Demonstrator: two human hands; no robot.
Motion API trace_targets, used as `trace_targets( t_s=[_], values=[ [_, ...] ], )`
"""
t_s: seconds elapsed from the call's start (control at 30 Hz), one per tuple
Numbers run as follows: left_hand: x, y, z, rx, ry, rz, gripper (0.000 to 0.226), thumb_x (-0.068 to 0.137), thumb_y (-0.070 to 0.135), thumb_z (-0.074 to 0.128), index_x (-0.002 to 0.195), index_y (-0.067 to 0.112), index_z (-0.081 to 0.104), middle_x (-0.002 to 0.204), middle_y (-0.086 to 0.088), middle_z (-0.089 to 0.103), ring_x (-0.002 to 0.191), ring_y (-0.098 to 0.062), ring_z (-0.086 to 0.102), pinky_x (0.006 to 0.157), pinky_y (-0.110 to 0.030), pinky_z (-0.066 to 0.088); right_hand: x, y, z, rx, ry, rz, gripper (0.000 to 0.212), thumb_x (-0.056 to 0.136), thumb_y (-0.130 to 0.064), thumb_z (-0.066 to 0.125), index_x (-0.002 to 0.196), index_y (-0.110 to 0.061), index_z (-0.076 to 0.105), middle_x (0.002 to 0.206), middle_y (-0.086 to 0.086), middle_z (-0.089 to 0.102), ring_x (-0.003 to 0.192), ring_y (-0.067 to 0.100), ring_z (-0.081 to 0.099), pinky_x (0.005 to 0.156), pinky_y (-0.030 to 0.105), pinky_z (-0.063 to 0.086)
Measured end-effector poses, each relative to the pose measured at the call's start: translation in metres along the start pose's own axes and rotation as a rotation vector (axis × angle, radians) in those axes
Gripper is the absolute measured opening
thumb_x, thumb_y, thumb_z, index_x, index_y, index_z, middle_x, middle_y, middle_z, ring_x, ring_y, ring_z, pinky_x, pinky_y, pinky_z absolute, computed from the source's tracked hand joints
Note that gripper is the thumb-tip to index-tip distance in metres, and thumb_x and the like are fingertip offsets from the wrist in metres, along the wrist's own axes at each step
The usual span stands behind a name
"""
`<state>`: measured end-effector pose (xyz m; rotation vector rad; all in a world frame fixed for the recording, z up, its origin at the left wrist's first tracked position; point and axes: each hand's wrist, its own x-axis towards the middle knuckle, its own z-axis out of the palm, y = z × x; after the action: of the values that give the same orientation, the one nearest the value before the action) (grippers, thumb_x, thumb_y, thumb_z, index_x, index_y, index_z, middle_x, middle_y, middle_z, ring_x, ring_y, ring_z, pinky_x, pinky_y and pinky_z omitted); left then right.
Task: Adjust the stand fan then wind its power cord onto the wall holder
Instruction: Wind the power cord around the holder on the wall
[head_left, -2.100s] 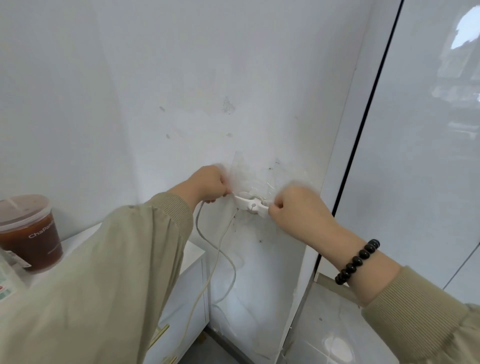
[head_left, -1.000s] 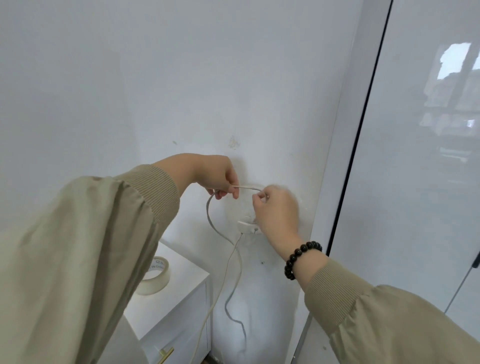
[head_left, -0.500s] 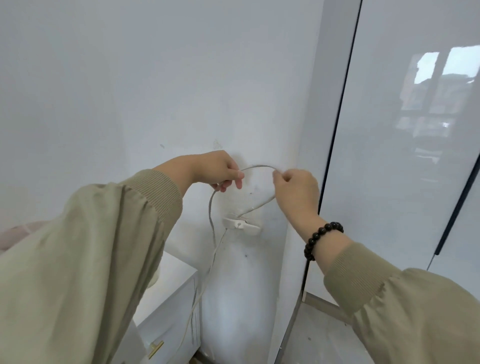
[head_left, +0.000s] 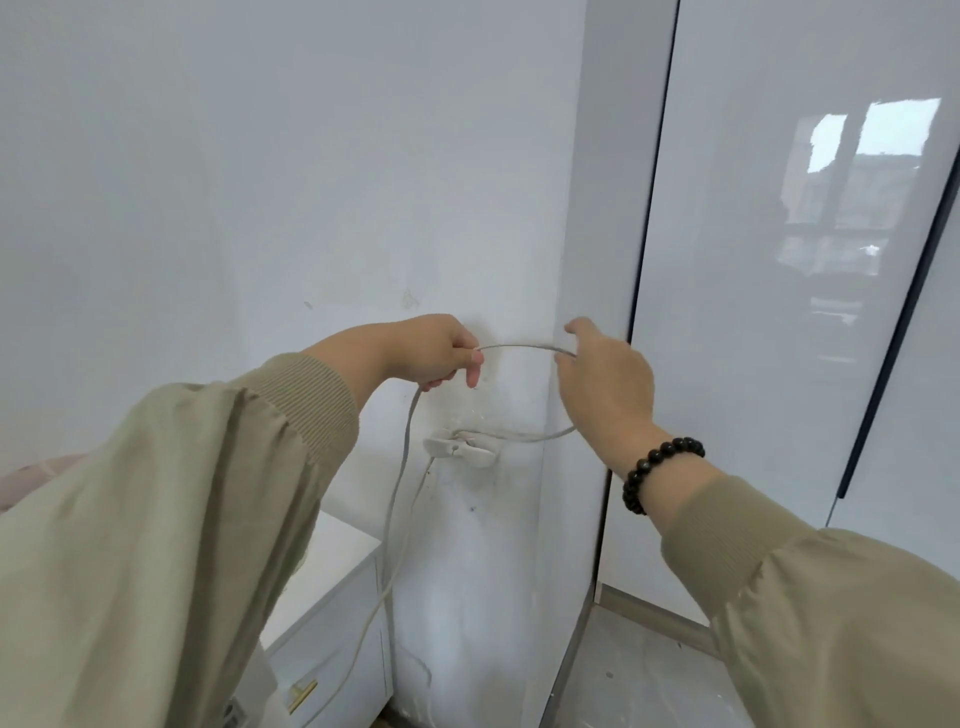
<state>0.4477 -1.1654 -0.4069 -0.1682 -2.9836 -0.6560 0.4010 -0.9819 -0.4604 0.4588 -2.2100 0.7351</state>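
Observation:
A white wall holder (head_left: 460, 448) is stuck low on the white wall. The thin grey-white power cord (head_left: 519, 347) arcs above it between my two hands. My left hand (head_left: 434, 352) pinches the cord at the arc's left end, and from there the cord drops down the wall. My right hand (head_left: 602, 382) grips the arc's right end, and a lower strand runs back from it onto the holder. The stand fan is out of view.
A white cabinet (head_left: 332, 623) with a gold handle stands below left, against the wall. Glossy white wardrobe doors (head_left: 779, 312) rise on the right, close to my right hand. A black bead bracelet (head_left: 657, 470) sits on my right wrist.
My hands have risen from the holder and spread apart, drawing the cord into a wider loop above it. The view has turned right.

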Motion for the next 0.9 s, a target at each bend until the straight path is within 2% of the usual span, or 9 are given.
trace_targets(
  t_s=[0.1,0.23,0.37,0.47,0.53,0.6,0.7,0.8,0.9],
  values=[
    [0.001,0.012,0.002,0.022,-0.004,0.019,0.028,0.097,0.026,0.045,0.083,0.014,0.067,0.063,0.000,0.046,0.055,-0.017,0.047,0.063,-0.026,0.045,-0.004,-0.009,0.003,-0.111,-0.061,-0.158,0.032,0.098,-0.031,0.039,0.082,-0.009,0.055,0.067,0.005,0.053,0.064,0.029,0.050,0.048,0.028,0.026],
    [-0.003,0.005,0.002,-0.064,-0.009,-0.044,0.032,0.099,0.022,0.038,0.085,0.009,0.064,0.062,-0.002,0.044,0.057,-0.018,0.051,0.068,-0.029,0.047,0.009,0.016,-0.006,0.127,-0.057,0.206,0.041,0.097,-0.029,0.039,0.070,-0.003,0.055,0.064,0.006,0.055,0.065,0.028,0.052,0.053,0.029,0.032],
    [-0.007,0.012,0.006,0.021,0.000,-0.039,0.034,0.099,0.023,0.038,0.081,0.010,0.062,0.066,-0.003,0.044,0.058,-0.020,0.046,0.063,-0.029,0.047,-0.007,0.019,-0.010,-0.258,-0.033,-0.154,0.018,0.087,-0.014,0.061,0.103,-0.008,0.058,0.046,-0.001,0.040,0.041,0.021,0.036,0.039,0.020,0.017],
    [-0.006,0.029,0.008,0.047,-0.025,0.001,0.032,0.098,0.027,0.042,0.081,0.011,0.064,0.067,-0.002,0.045,0.059,-0.020,0.046,0.058,-0.025,0.046,-0.010,0.002,-0.008,-0.342,-0.040,-0.397,0.031,0.064,-0.013,0.082,0.064,-0.013,0.051,0.037,-0.004,0.032,0.033,0.018,0.018,0.046,0.013,-0.003],
    [-0.004,0.031,0.009,0.023,-0.024,0.011,0.032,0.098,0.027,0.043,0.080,0.012,0.064,0.064,-0.001,0.045,0.057,-0.019,0.046,0.059,-0.026,0.045,-0.011,0.000,-0.005,-0.346,-0.039,-0.368,0.038,0.076,-0.012,0.072,0.062,-0.016,0.037,0.044,0.001,0.037,0.038,0.021,0.027,0.040,0.018,0.003],
    [-0.004,0.024,0.009,-0.006,-0.013,-0.015,0.030,0.098,0.024,0.040,0.081,0.012,0.061,0.062,-0.001,0.045,0.054,-0.018,0.047,0.061,-0.026,0.044,-0.001,0.012,-0.004,-0.240,-0.050,-0.162,0.026,0.095,-0.016,0.047,0.070,-0.014,0.041,0.060,0.005,0.047,0.054,0.025,0.042,0.045,0.027,0.024],
    [-0.009,0.006,0.008,0.122,-0.018,-0.104,0.028,0.097,0.017,0.033,0.081,0.014,0.057,0.069,-0.005,0.052,0.054,-0.017,0.051,0.059,-0.026,0.042,0.001,0.036,-0.011,-0.212,-0.058,0.037,0.024,0.098,-0.015,0.037,0.078,-0.007,0.048,0.059,0.002,0.043,0.056,0.025,0.044,0.051,0.030,0.029],
    [-0.011,0.003,0.008,0.158,-0.003,-0.091,0.029,0.096,0.016,0.035,0.078,0.016,0.057,0.072,-0.004,0.051,0.057,-0.018,0.050,0.057,-0.026,0.045,-0.008,0.041,-0.008,-0.359,-0.025,-0.147,0.017,0.087,-0.005,0.054,0.104,-0.005,0.056,0.044,-0.004,0.031,0.036,0.016,0.027,0.040,0.019,0.014],
    [-0.007,0.026,0.010,0.168,0.020,-0.006,0.027,0.096,0.021,0.039,0.082,0.015,0.062,0.073,-0.003,0.048,0.064,-0.022,0.050,0.060,-0.030,0.048,-0.013,0.017,-0.008,-0.346,0.034,-0.422,0.018,0.072,-0.011,0.075,0.085,-0.008,0.064,0.041,-0.007,0.023,0.032,0.018,0.017,0.046,0.011,0.000]
  ],
)
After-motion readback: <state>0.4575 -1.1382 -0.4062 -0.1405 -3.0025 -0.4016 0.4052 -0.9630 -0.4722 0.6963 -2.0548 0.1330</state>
